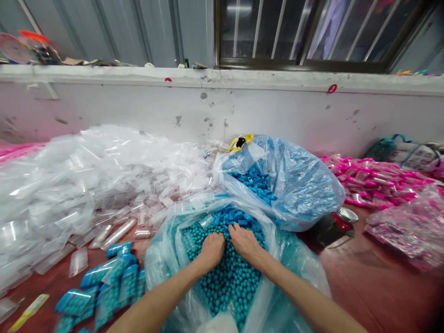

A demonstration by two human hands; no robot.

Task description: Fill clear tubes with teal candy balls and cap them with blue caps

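A large clear plastic bag [156,263] stands open in front of me, filled with round teal beads [231,286]. Small blue plastic pieces [239,215] lie heaped on the beads at the far side. Over the middle of the beads is my left hand [212,252], its fingers curled closed; what they hold is hidden. My right hand [245,243] is just beside it, fingers bent at the edge of the blue pieces, and I cannot make out what is in them. Behind, a second bag [305,185] holds more blue pieces [255,182].
Left of the bag lie filled bead packets [120,280] and a yellow-handled tool [29,312]. A big pile of clear empty sleeves [104,180] spreads along the wall. To the right are a dark container with a metal lid [335,226] and pink packets [374,180].
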